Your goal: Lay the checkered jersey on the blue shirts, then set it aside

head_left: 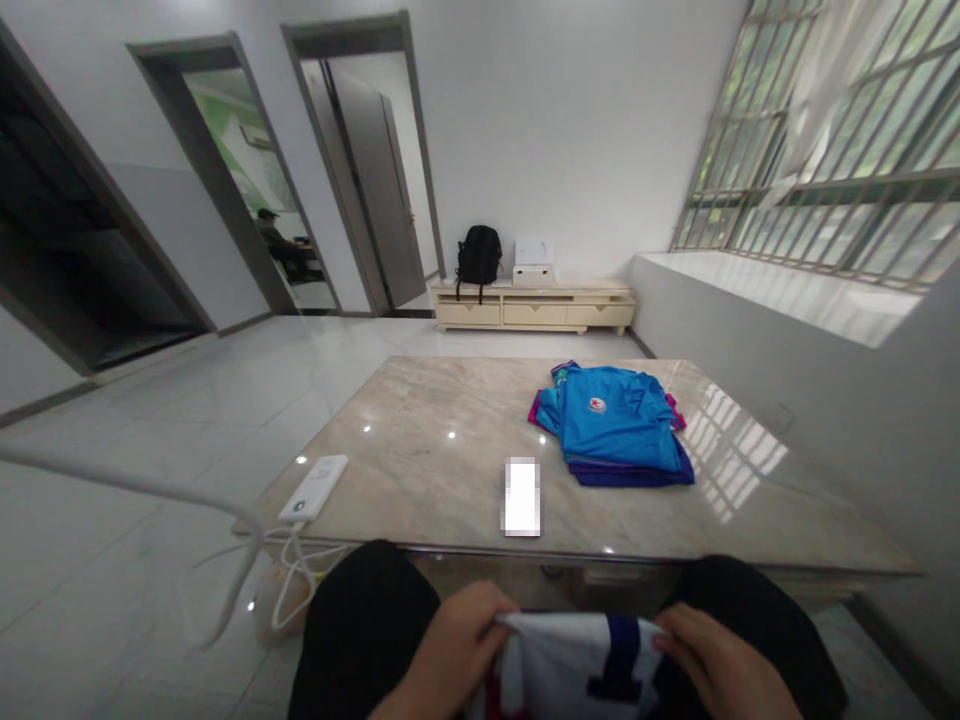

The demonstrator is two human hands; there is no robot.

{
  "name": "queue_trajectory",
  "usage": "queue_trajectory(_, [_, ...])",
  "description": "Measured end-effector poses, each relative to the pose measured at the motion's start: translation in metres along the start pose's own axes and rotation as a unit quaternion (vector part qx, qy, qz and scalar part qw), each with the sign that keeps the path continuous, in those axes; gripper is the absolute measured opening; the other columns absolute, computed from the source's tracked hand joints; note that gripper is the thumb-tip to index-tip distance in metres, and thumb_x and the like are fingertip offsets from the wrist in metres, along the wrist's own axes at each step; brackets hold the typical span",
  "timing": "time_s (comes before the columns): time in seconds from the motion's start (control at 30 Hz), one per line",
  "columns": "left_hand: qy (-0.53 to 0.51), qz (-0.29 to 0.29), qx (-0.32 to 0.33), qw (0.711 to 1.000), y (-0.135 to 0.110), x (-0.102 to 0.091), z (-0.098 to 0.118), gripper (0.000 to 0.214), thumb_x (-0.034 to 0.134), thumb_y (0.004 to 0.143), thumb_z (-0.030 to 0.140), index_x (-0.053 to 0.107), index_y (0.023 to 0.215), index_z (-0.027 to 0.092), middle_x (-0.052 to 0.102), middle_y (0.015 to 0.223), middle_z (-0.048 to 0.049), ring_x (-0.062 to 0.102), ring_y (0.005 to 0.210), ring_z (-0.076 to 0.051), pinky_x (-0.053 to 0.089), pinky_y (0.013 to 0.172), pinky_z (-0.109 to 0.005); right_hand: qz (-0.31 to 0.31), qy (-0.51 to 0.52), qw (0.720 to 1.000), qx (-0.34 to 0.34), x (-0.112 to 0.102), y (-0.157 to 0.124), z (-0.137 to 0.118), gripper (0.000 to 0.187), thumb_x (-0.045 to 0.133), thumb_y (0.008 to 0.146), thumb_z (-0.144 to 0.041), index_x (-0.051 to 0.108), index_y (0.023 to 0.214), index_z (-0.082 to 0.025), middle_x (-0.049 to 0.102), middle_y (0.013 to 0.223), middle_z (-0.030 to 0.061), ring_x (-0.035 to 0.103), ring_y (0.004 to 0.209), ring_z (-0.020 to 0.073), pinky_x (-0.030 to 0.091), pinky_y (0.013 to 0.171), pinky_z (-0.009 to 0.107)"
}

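A white garment with dark blue markings lies on my lap at the bottom of the view. My left hand grips its left edge with fingers curled, and my right hand pinches its right edge. Both hands sit just below the near edge of a marble table. On that table, to the right, rests a stack of folded blue shirts with pink and navy trim. A phone lies near the table's front edge, between my hands and the stack.
A white power bank with a cable hanging off sits at the table's left corner. A low cabinet holding a black backpack stands by the far wall. A person sits beyond the left doorway. Barred windows fill the right wall.
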State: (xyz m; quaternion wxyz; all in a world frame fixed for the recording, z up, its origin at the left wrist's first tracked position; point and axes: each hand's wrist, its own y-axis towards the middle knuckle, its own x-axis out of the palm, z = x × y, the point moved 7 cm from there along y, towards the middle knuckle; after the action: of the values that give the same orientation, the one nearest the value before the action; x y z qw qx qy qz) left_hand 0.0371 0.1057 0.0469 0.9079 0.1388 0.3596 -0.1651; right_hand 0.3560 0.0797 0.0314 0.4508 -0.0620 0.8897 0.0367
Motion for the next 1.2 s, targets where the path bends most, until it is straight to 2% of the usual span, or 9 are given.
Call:
queue_trajectory(0.13, [0.077, 0.108, 0.099, 0.986, 0.139, -0.095, 0.057, 0.006, 0.075, 0.086, 0.027, 0.079, 0.088, 0.024, 0.079, 0.084, -0.0021, 0.071, 0.081, -0.021, 0.052, 0.076, -0.029, 0.054, -0.054, 0.996, -0.043, -0.113, 0.111, -0.042, 0.036, 0.050, 0.097, -0.048, 0.072, 0.080, -0.026, 0.075, 0.070, 0.0037, 0.071, 0.067, 0.0255, 0.051, 0.062, 0.032])
queue_trajectory(0.3, [0.073, 0.274, 0.167, 0.944, 0.295, -0.214, 0.151, 0.017, 0.067, 0.094, 0.031, 0.074, 0.104, 0.019, 0.078, 0.096, -0.0049, 0.067, 0.083, -0.020, 0.048, 0.080, -0.030, 0.242, -0.070, 0.963, -0.095, -0.311, 0.240, -0.114, 0.023, 0.062, 0.093, -0.036, 0.075, 0.082, -0.019, 0.072, 0.064, 0.0030, 0.071, 0.065, 0.0220, 0.049, 0.063, 0.029])
queue_trajectory(0.4, [0.092, 0.338, 0.224, 0.909, 0.342, -0.248, 0.201, 0.016, 0.062, 0.097, 0.030, 0.071, 0.104, 0.019, 0.077, 0.098, -0.0043, 0.067, 0.085, -0.019, 0.047, 0.080, -0.029, 0.352, -0.085, 0.922, -0.138, -0.394, 0.268, -0.147, 0.020, 0.065, 0.092, -0.033, 0.078, 0.089, -0.017, 0.074, 0.071, 0.0052, 0.072, 0.072, 0.0234, 0.051, 0.068, 0.032])
queue_trajectory(0.5, [0.149, 0.339, 0.248, 0.895, 0.374, -0.245, 0.216, 0.012, 0.063, 0.097, 0.026, 0.071, 0.102, 0.019, 0.076, 0.101, -0.0058, 0.068, 0.089, -0.020, 0.047, 0.082, -0.030, 0.392, -0.122, 0.898, -0.155, -0.423, 0.283, -0.149, 0.019, 0.067, 0.091, -0.031, 0.080, 0.093, -0.018, 0.076, 0.077, 0.0067, 0.071, 0.076, 0.0244, 0.051, 0.073, 0.034])
queue_trajectory(0.67, [0.196, 0.226, 0.215, 0.930, 0.415, -0.172, 0.166, 0.011, 0.064, 0.096, 0.020, 0.071, 0.105, 0.021, 0.074, 0.111, -0.0065, 0.068, 0.106, -0.023, 0.050, 0.088, -0.032, 0.351, -0.227, 0.906, -0.067, -0.374, 0.305, -0.079, 0.031, 0.060, 0.096, -0.038, 0.080, 0.109, -0.018, 0.078, 0.108, 0.0115, 0.068, 0.097, 0.0285, 0.050, 0.084, 0.038])
queue_trajectory(0.8, [0.239, 0.069, 0.153, 0.957, 0.393, -0.067, 0.091, 0.016, 0.062, 0.099, 0.026, 0.068, 0.111, 0.017, 0.071, 0.116, -0.0079, 0.068, 0.106, -0.023, 0.054, 0.093, -0.041, 0.230, -0.239, 0.943, 0.010, -0.254, 0.279, -0.001, 0.028, 0.056, 0.098, -0.034, 0.081, 0.101, -0.021, 0.077, 0.113, 0.0116, 0.070, 0.099, 0.0259, 0.049, 0.082, 0.033])
queue_trajectory(0.93, [0.271, -0.123, 0.085, 0.951, 0.332, 0.019, 0.010, 0.015, 0.068, 0.097, 0.033, 0.071, 0.102, 0.019, 0.072, 0.104, -0.0042, 0.070, 0.092, -0.018, 0.059, 0.084, -0.036, 0.074, -0.230, 0.964, 0.110, -0.127, 0.229, 0.066, 0.009, 0.078, 0.074, -0.016, 0.076, 0.065, -0.019, 0.076, 0.072, 0.0096, 0.072, 0.071, 0.0260, 0.050, 0.067, 0.032])
queue_trajectory(1.03, [0.284, -0.148, 0.023, 0.947, 0.302, 0.023, -0.041, 0.019, 0.066, 0.098, 0.033, 0.070, 0.109, 0.018, 0.071, 0.112, -0.0064, 0.069, 0.099, -0.020, 0.059, 0.090, -0.041, 0.048, -0.210, 0.964, 0.154, -0.091, 0.226, 0.092, 0.010, 0.073, 0.080, -0.019, 0.077, 0.071, -0.018, 0.076, 0.077, 0.0116, 0.074, 0.078, 0.0283, 0.053, 0.074, 0.036])
queue_trajectory(1.2, [0.286, -0.081, -0.098, 0.950, 0.287, -0.034, -0.102, 0.023, 0.063, 0.100, 0.035, 0.069, 0.112, 0.016, 0.071, 0.116, -0.0079, 0.069, 0.104, -0.022, 0.058, 0.093, -0.045, 0.137, -0.143, 0.956, 0.216, -0.110, 0.277, 0.110, 0.053, 0.068, 0.086, -0.057, 0.073, 0.118, -0.016, 0.070, 0.121, 0.0222, 0.069, 0.111, 0.0380, 0.053, 0.094, 0.048])
